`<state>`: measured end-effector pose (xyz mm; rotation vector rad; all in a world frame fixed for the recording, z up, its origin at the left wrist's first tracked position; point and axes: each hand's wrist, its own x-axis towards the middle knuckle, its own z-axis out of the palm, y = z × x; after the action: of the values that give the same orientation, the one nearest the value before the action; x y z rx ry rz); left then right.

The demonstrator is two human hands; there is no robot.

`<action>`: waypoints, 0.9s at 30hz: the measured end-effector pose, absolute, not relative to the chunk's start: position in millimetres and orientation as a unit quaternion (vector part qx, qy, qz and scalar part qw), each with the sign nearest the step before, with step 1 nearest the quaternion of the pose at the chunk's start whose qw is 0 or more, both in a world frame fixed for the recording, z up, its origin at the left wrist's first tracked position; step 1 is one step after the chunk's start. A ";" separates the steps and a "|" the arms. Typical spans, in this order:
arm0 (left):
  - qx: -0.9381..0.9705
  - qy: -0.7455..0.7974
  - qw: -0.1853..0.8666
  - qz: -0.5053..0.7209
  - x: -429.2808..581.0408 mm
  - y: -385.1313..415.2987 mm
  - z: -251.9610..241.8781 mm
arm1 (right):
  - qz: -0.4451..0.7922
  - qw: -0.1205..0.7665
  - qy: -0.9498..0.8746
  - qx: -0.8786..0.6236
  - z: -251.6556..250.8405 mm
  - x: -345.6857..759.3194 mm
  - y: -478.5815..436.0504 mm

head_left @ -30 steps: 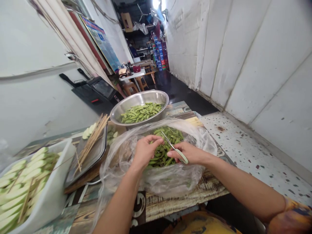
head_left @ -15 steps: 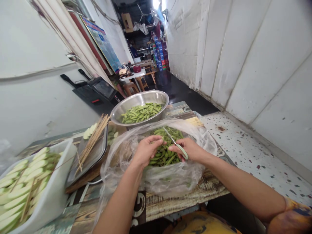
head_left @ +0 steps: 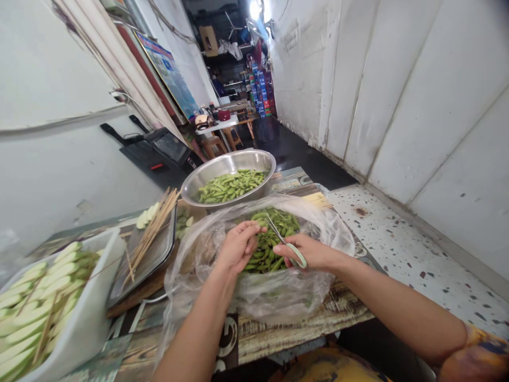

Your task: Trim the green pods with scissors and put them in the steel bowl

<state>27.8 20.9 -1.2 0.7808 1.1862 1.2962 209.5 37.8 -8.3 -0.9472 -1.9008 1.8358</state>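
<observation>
My right hand (head_left: 304,252) is closed round the pale green handle of a pair of scissors (head_left: 296,255). Their narrow metal blades point up and away and stand slightly apart. Across from them my left hand (head_left: 239,245) is closed in a pinch, its fingertips close to the blades. What those fingers hold, if anything, is hidden. Beneath both hands lie green edamame pods (head_left: 270,254) in a wide clear plastic bag (head_left: 278,297) with its mouth spread out. Beyond the bag stands a steel bowl (head_left: 191,185) holding more edamame pods (head_left: 233,185).
On the left, a white tub (head_left: 85,302) holds pale green slices with wooden sticks. A metal tray (head_left: 119,281) beside it bears a bundle of wooden skewers (head_left: 149,233). A white wall (head_left: 417,106) and speckled floor (head_left: 397,244) lie to the right of the patterned table (head_left: 302,329).
The scissor blades, together half a second ago, have come slightly apart. My right hand has shifted its hold on the handle, and my left fingers have curled in more.
</observation>
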 end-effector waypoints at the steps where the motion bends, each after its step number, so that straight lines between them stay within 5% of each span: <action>1: 0.336 0.505 0.576 0.548 29.5 20.5 -1.3 | 0.644 0.165 -0.669 -0.333 -8.0 209.5 37.7; 23: 0.241 0.413 0.667 0.572 20.3 24.0 2.6 | 0.637 0.256 -0.611 -0.393 -14.7 206.1 43.4; 27: 0.396 0.553 0.517 0.520 21.8 23.2 -3.4 | 0.643 0.280 -0.596 -0.391 -14.0 206.8 44.7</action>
<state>21.8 23.2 -3.4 0.9497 1.3271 1.2483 206.8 44.7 -14.0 -1.0478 -1.5967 1.7248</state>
